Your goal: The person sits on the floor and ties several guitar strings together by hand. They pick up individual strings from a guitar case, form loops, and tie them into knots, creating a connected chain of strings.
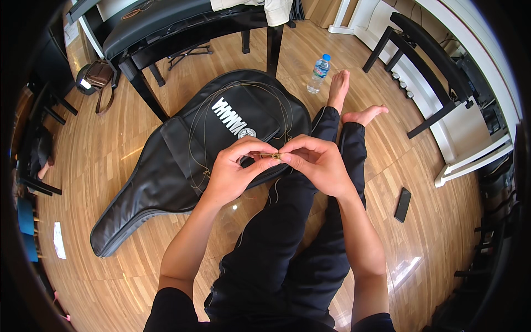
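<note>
My left hand (235, 169) and my right hand (321, 166) meet above my thighs, thumb and forefinger pinched on each. Between their fingertips is a small twisted loop of thin brass-coloured wire, which looks like a guitar string (275, 156). Wide loops of the same thin wire spread over a black guitar bag (160, 166), with a small knot-like twist (207, 172) near its lower side. The bag lies flat on the wooden floor, partly behind my hands and beside my legs (271, 232). My fingers hide part of the held loop.
A water bottle (319, 74) with a blue cap stands near my bare feet. A black phone (402, 205) lies at right. Black benches (182, 36) (434, 61), a brown bag (98, 74) and a white paper (59, 240) are around me.
</note>
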Demonstrator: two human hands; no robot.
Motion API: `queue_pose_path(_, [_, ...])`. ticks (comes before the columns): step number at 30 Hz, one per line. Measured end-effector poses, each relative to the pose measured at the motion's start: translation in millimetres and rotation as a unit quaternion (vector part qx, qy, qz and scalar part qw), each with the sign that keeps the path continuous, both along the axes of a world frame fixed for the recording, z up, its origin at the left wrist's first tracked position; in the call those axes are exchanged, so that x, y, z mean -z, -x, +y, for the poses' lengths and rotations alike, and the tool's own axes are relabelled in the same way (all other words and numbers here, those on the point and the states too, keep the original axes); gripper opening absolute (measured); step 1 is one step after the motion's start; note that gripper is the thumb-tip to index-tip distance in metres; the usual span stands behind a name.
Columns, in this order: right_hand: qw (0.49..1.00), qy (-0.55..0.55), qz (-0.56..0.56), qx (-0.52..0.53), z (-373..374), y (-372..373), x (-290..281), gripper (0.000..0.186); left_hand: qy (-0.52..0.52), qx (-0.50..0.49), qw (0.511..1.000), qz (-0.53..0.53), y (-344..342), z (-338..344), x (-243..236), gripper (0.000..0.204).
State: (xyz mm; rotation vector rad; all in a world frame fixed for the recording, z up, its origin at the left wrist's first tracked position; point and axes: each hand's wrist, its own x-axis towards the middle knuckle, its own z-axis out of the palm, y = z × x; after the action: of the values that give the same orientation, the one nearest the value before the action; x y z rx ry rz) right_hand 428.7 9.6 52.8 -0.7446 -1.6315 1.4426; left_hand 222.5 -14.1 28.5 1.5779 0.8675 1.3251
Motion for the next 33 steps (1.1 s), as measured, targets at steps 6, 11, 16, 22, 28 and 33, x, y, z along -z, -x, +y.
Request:
queue_pose_path(6, [1.0,-0.017,0.003,0.006,-0.5,2.5,-1.3,0.013,0.001,0.002,1.0,-0.014,0.2,1.2,2.6,0.02])
queue_pose_path(11, [0.997,-0.064,-0.031,0.017,1.3,3.7,-2.8,0.012,0.101,0.009,0.99,-0.097,-5.0,-1.0,3.6,0.015])
queue_pose_path(16, [0.987,-0.114,-0.108,0.02,3.7,0.5,-4.4,0.012,0.185,0.001,0.972,-0.143,-8.6,-2.2,-1.0,0.018])
queue_pose_path(22, [0.993,-0.09,-0.066,0.034,2.0,1.6,0.8,0.013,0.19,0.001,0.976,-0.107,-4.5,0.6,-7.9,0.031])
queue_pose_path(28, [0.998,0.001,0.001,0.068,6.7,0.1,7.9,0.015,0.232,0.056,0.968,-0.079,4.5,3.4,-8.6,0.032])
queue_pose_path(33, [0.994,0.033,0.055,0.09,9.7,4.5,12.4,0.013,0.297,0.116,0.93,-0.184,7.6,4.5,-4.4,0.038])
